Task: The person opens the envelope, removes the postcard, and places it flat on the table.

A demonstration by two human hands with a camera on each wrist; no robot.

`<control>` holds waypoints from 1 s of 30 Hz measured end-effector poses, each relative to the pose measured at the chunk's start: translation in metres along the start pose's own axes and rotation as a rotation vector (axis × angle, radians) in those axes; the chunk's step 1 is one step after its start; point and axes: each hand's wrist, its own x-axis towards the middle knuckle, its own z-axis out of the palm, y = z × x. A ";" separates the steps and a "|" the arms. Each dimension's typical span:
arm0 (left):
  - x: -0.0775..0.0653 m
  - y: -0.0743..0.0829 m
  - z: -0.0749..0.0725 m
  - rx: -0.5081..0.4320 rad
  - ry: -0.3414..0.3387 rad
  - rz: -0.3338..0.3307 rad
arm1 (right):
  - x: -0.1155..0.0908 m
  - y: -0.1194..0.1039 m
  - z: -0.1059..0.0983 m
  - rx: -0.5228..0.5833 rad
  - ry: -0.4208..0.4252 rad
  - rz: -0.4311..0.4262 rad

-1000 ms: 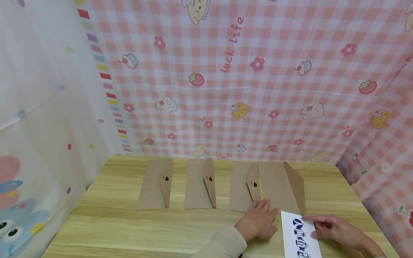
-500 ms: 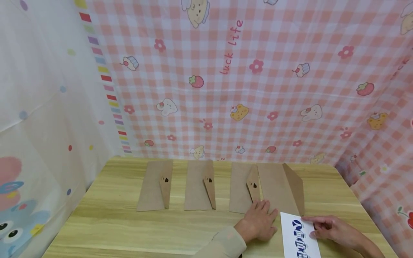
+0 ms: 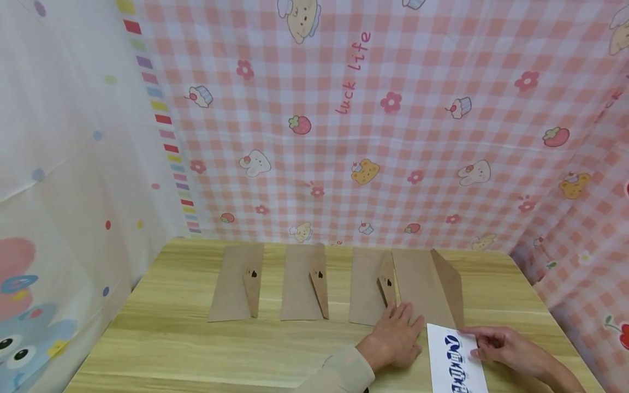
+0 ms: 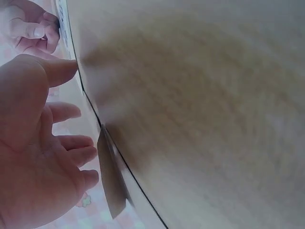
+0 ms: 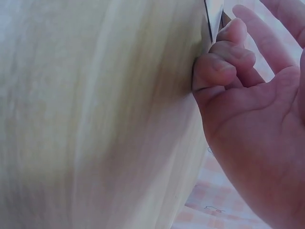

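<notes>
Several brown kraft paper envelopes lie in a row. The leftmost (image 3: 231, 284), the one beside it (image 3: 297, 284) and the third (image 3: 366, 284) have a dark-marked flap folded over. The rightmost envelope (image 3: 420, 284) has its pointed flap (image 3: 449, 284) spread outward. My left hand (image 3: 395, 335) rests with fingers spread at the near ends of the third and rightmost envelopes. In front of the rightmost one is a white card (image 3: 442, 363) with dark blue printing, cut off by the frame. My right hand (image 3: 511, 352) holds its right edge, index finger straight along the far corner, other fingers curled.
A wood-grain table (image 3: 196, 349) carries everything. Behind it hangs a pink checked cloth (image 3: 334, 142) with cartoon prints, and it continues on the right. A white printed curtain (image 3: 64, 164) borders the left side.
The white card and right hand have shifted very slightly. The left hand stays in place, and the envelopes look the same.
</notes>
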 end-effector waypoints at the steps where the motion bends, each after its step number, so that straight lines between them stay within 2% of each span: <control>1: 0.000 0.000 0.000 0.002 0.008 0.004 | 0.000 0.000 0.000 0.007 -0.002 0.005; 5: -0.001 -0.001 -0.001 0.001 0.033 0.013 | 0.000 -0.001 0.001 0.009 0.005 -0.010; 9: -0.003 -0.001 -0.002 -0.012 0.054 0.014 | 0.001 -0.002 0.000 -0.004 0.015 -0.089; 14: -0.006 -0.003 -0.003 -0.042 0.091 0.012 | 0.006 -0.005 -0.003 0.018 -0.016 -0.168; 16: -0.007 -0.005 -0.004 -0.046 0.106 0.008 | 0.007 -0.007 -0.003 0.021 -0.011 -0.168; 22: -0.013 -0.011 -0.006 -0.070 0.142 -0.008 | 0.014 -0.015 0.003 -0.092 0.111 -0.145; 30: -0.022 -0.024 -0.007 -0.177 0.143 -0.043 | 0.031 -0.030 0.011 -0.065 0.120 -0.145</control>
